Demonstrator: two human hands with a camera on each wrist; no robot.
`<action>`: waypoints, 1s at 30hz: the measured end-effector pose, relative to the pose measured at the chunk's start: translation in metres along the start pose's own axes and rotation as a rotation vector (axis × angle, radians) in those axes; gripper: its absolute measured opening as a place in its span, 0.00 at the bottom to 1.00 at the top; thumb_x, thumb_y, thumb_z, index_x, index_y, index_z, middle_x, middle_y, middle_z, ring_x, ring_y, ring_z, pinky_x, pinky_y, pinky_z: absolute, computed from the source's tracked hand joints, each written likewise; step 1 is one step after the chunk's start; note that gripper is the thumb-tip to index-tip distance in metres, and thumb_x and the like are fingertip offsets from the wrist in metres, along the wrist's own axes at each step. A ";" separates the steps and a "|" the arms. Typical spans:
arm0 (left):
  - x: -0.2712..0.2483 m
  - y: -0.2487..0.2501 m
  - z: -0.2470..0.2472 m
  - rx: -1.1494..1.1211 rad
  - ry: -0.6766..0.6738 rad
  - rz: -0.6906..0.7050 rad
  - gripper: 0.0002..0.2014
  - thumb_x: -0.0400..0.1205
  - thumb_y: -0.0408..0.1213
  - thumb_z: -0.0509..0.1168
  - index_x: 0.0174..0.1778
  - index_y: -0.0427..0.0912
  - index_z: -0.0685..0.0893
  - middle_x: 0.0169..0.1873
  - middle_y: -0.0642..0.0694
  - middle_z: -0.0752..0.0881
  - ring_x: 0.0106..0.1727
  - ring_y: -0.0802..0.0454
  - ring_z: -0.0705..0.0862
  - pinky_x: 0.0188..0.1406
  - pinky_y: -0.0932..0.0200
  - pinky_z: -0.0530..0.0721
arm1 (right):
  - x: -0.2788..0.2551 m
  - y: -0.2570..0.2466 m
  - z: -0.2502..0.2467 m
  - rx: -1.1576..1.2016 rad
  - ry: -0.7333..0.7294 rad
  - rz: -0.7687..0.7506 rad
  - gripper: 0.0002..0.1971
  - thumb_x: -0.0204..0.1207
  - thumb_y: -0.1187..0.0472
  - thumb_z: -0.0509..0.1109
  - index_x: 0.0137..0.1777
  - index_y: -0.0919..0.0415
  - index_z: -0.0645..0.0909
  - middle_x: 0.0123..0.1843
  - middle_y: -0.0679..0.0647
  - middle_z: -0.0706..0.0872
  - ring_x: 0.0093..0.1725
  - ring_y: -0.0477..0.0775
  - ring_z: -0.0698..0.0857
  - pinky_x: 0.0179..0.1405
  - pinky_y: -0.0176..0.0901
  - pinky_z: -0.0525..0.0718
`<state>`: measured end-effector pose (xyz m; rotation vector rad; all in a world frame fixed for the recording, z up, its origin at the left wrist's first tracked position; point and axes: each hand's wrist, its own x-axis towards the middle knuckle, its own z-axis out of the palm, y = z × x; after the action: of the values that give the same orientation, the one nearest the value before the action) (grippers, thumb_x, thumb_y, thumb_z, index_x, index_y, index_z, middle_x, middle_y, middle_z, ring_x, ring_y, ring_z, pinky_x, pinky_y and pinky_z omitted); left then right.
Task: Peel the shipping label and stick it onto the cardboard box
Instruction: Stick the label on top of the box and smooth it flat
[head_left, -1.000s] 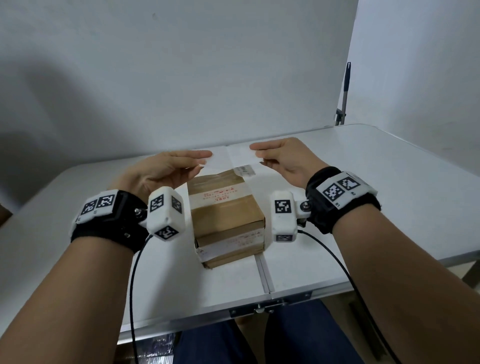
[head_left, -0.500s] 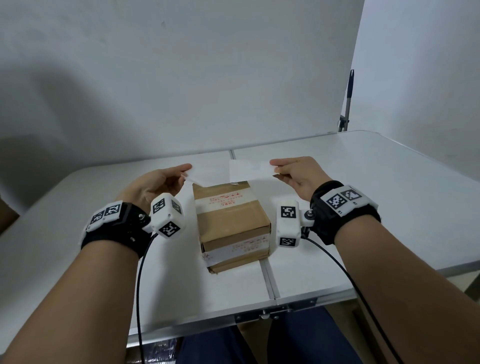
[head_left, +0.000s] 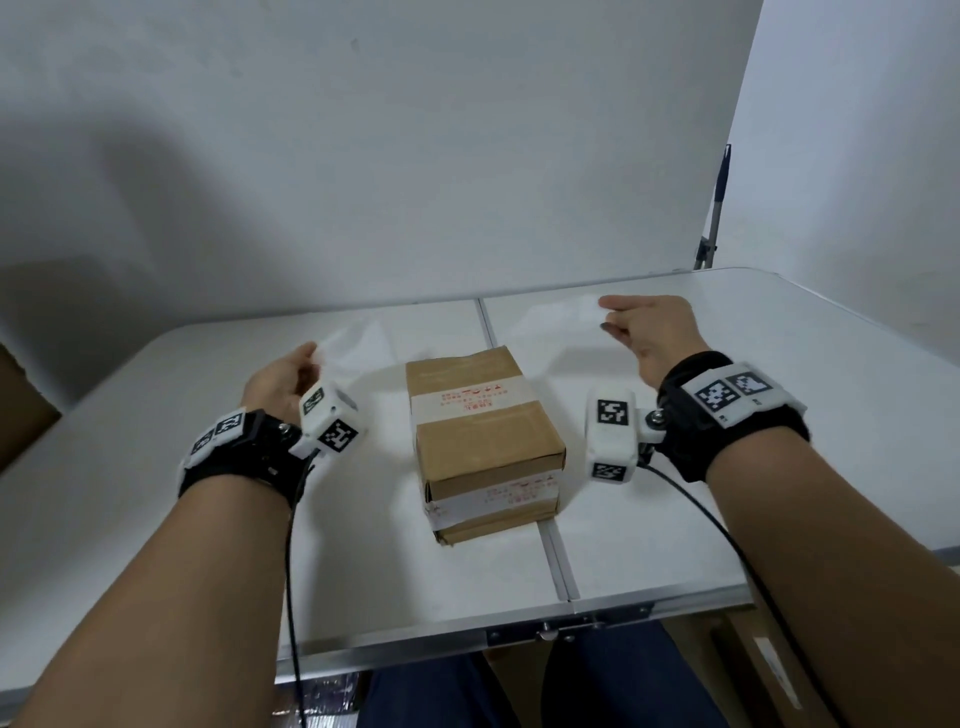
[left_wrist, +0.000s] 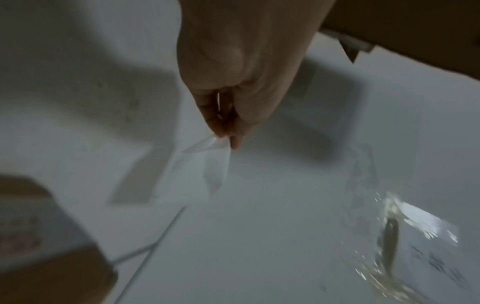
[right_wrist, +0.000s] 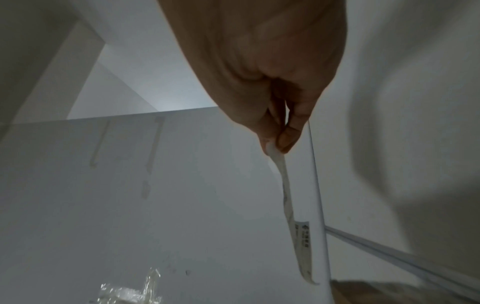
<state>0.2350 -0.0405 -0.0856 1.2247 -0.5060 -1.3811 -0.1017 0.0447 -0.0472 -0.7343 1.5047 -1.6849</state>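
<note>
A brown cardboard box (head_left: 483, 431) with white tape bands stands in the middle of the white table (head_left: 415, 577). Left of the box, my left hand (head_left: 311, 354) is raised and pinches a thin translucent backing sheet (head_left: 353, 340). The left wrist view shows that sheet (left_wrist: 207, 164) hanging from the pinch of thumb and finger (left_wrist: 226, 137). Beyond the box's right side, my right hand (head_left: 608, 314) pinches the white shipping label (head_left: 561, 312). In the right wrist view the label (right_wrist: 288, 195) hangs edge-on from my right hand (right_wrist: 275, 144), with print near its lower end.
A crinkled piece of clear plastic (left_wrist: 405, 226) lies on the table. A metal pole (head_left: 719, 208) stands at the back right corner. The white wall is close behind the table. Cardboard (head_left: 21, 410) shows past the left edge.
The hands have pulled apart sideways, left going left and right going right. The sheet they held together above the box's far end is now two pieces, one in each hand.
</note>
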 end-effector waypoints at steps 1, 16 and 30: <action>0.003 -0.003 -0.007 0.031 0.049 0.036 0.07 0.84 0.29 0.62 0.48 0.36 0.85 0.27 0.42 0.85 0.14 0.60 0.79 0.15 0.70 0.79 | 0.003 -0.001 -0.003 0.012 0.016 -0.007 0.15 0.74 0.83 0.64 0.59 0.78 0.84 0.46 0.61 0.85 0.40 0.52 0.83 0.51 0.38 0.87; -0.042 0.023 0.068 0.968 -0.133 0.746 0.19 0.80 0.29 0.63 0.66 0.45 0.82 0.69 0.43 0.79 0.61 0.49 0.79 0.52 0.62 0.76 | -0.016 -0.020 0.034 -0.247 -0.175 -0.297 0.13 0.76 0.71 0.67 0.55 0.61 0.90 0.49 0.49 0.89 0.41 0.42 0.86 0.60 0.40 0.86; -0.114 0.041 0.123 1.143 -0.891 0.539 0.18 0.76 0.30 0.73 0.61 0.45 0.84 0.50 0.35 0.87 0.50 0.46 0.85 0.52 0.52 0.80 | -0.059 -0.055 0.030 -0.657 -0.519 -0.613 0.10 0.75 0.65 0.72 0.52 0.56 0.91 0.39 0.40 0.87 0.35 0.39 0.84 0.25 0.16 0.73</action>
<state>0.1227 0.0104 0.0358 1.0676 -2.2885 -1.0658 -0.0528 0.0783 0.0154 -1.9745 1.5198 -1.1961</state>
